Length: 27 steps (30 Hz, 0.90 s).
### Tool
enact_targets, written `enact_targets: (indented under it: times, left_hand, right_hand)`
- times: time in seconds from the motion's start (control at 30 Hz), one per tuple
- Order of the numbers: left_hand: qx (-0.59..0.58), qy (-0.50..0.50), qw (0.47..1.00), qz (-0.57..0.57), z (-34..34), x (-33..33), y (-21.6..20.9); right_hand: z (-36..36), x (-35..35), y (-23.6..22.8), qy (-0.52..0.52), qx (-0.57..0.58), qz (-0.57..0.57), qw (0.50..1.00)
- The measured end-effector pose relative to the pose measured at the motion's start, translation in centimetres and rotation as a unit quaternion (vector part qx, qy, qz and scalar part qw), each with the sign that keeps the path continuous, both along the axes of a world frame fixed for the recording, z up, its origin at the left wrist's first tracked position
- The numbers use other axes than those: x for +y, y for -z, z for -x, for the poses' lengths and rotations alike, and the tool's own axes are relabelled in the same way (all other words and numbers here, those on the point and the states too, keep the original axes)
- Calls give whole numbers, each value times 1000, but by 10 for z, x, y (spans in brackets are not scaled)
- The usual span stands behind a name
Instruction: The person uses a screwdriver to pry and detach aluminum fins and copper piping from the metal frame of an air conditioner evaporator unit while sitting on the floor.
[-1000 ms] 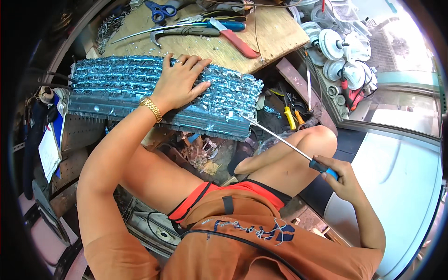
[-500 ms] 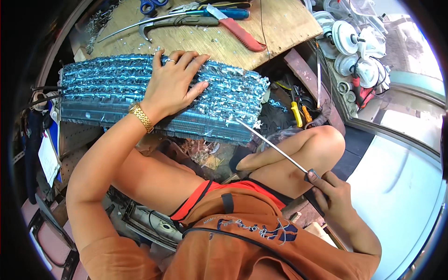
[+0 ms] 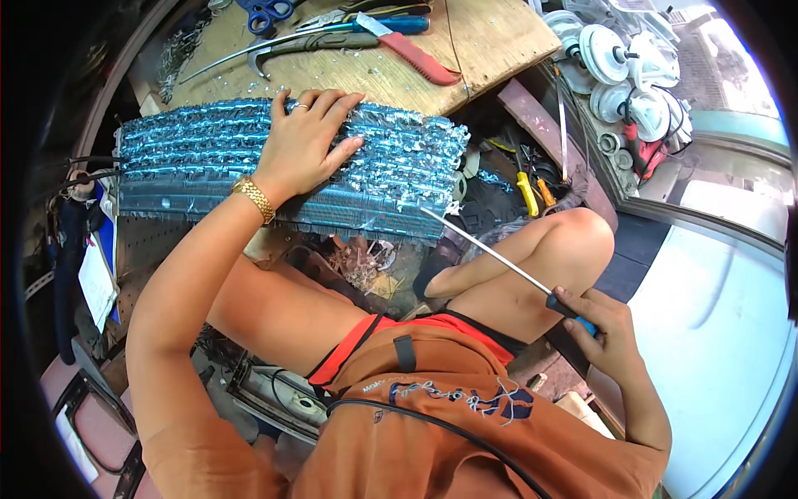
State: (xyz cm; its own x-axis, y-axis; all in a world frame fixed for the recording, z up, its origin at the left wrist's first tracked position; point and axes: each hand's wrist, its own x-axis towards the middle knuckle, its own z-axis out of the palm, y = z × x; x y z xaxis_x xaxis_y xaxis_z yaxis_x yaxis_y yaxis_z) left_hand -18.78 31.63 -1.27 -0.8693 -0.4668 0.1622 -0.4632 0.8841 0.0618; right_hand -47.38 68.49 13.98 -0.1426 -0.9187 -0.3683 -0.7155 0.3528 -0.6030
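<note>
A long finned metal coil (image 3: 386, 179) in blue and silver lies across in front of me, at the near edge of a wooden board. Its upper rows are torn and ragged; along the near side the fins are still smooth. My left hand (image 3: 309, 141) rests flat on top with its fingers spread. Closed round the blue handle of a screwdriver (image 3: 499, 260) is my right hand (image 3: 605, 323). The long thin shaft slants up to the left, and its tip is at the coil's smooth strip near the right end. Whether the tip presses into the fins, I cannot tell.
On the wooden board (image 3: 490, 41) lie blue-handled scissors (image 3: 268, 12), a red-handled saw (image 3: 416, 56), a hooked blade (image 3: 320, 43) and another long screwdriver (image 3: 399, 25). White round plastic parts (image 3: 603, 54) crowd the far right. Yellow-handled pliers (image 3: 527, 194) sit beyond my right knee.
My right hand has shifted its grip on the screwdriver, and the blue handle now shows. The whole view has moved slightly; my left hand stays on the coil.
</note>
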Motion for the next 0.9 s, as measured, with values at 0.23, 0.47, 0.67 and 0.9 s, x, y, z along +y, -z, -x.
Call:
enact_targets:
  times: [0.23,0.47,0.67,0.9]
  left_hand:
    - [-8,-7,1000,-9,-5,5,2]
    - [-20,-8,1000,-20,2,8,-1]
    - [-25,-7,1000,-3,-1,7,-2]
    - [-4,4,1000,8,-2,4,0]
  right_hand:
    - [-8,4,12,-41,75,22,996]
    - [-28,14,29,-65,134,107,983]
    - [-30,6,24,110,-126,-19,986]
    - [-9,43,11,72,21,24,997]
